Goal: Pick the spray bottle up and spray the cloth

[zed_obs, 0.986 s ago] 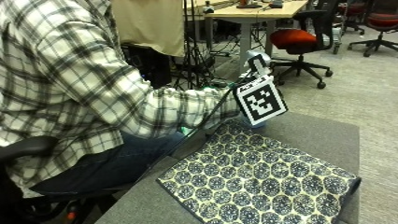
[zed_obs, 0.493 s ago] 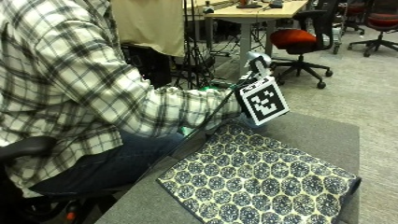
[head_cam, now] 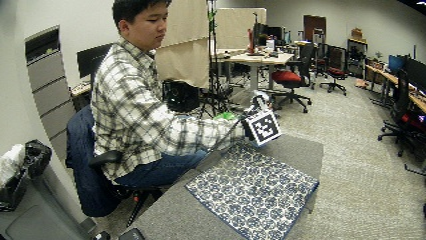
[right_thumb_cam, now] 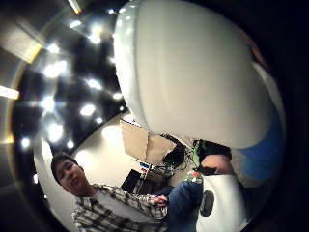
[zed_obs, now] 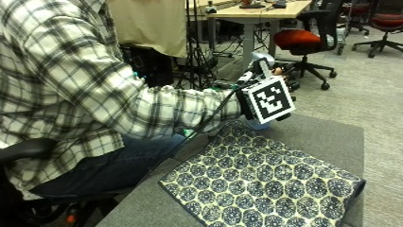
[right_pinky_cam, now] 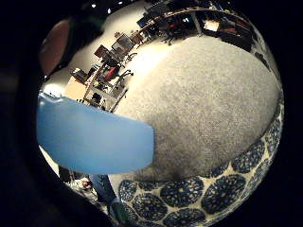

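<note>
A grey table [zed_obs: 327, 135] stands in an office room with grey carpet; the patterned blue-and-white cloth [zed_obs: 264, 184] lies flat on it, its near corner toward the seated person and its far corner at the table's outer edge. Bare table top shows beyond the cloth on the far side and along the near side toward the person. Behind the table are a desk [zed_obs: 258, 9], a red-seated chair [zed_obs: 305, 38] and a beige screen [zed_obs: 148, 23]; open carpet runs off past the table's far edge. The right hand [zed_obs: 261, 97] is raised over the table's inner edge, just past the cloth's upper corner, and is wrapped round the bottle [zed_obs: 259, 124], whose pale blue base shows below the hand and whose white head sticks up above it. The fingers themselves are mostly hidden in the outside view. In the little-finger palm view the blue bottle body [right_pinky_cam: 94, 139] sits close against the palm, above the bare table and the cloth's border [right_pinky_cam: 189, 196]. In the thumb palm view the white head [right_thumb_cam: 193, 72] fills much of the picture. The bottle's base appears clear of the table.
</note>
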Available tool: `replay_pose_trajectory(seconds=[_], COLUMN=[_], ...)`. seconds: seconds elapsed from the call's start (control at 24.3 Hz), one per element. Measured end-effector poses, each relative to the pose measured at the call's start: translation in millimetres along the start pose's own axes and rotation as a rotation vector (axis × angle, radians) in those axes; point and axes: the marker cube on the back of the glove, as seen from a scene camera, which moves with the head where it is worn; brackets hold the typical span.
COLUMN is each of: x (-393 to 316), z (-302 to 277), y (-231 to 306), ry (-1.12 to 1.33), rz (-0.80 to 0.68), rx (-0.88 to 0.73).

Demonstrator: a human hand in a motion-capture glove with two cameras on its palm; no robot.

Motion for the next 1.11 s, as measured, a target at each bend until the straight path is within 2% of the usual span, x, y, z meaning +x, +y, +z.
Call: replay_pose_trajectory(seconds=[0.29,0.53,0.7,0.9,1.11], x=[5.6,-10.7,-38.5,-76.9,-112.1], z=[-17.6,-48.8,-90.6,-145.7,-167.9], y=[19.3,72.2,141.7,264.0,390.0], ry=[0.153,0.599,0.820,0.924,1.024], rz=[0.058,0.069,0.121,0.224,0.375], rx=[-0.044,-0.117,-0.170,-0.208,-0.115])
